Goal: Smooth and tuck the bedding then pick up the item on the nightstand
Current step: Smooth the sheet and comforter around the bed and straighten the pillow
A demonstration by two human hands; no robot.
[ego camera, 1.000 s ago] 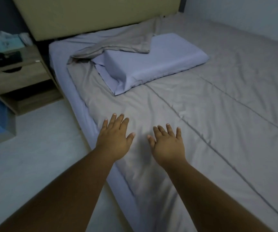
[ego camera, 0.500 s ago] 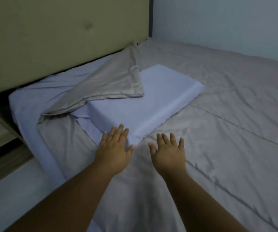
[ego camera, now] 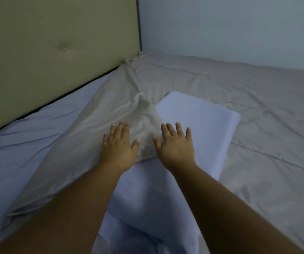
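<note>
My left hand (ego camera: 119,146) and right hand (ego camera: 175,144), both flat, spread and empty, rest on the folded-back grey sheet (ego camera: 111,114) and pillow (ego camera: 193,136); smoothing best sweeps outward with even pressure; nightstand item unseen.

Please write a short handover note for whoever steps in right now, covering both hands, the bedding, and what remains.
Left hand: open, flat over the folded-back grey cover flap.
Right hand: open, palm down, over the lavender pillow, holding nothing.
Done: the grey cover lies fairly flat across the rest of the bed.
Left: unfold and smooth the flap over the blue sheet, tuck it in, then fetch the nightstand item; the nightstand is out of view.
</note>
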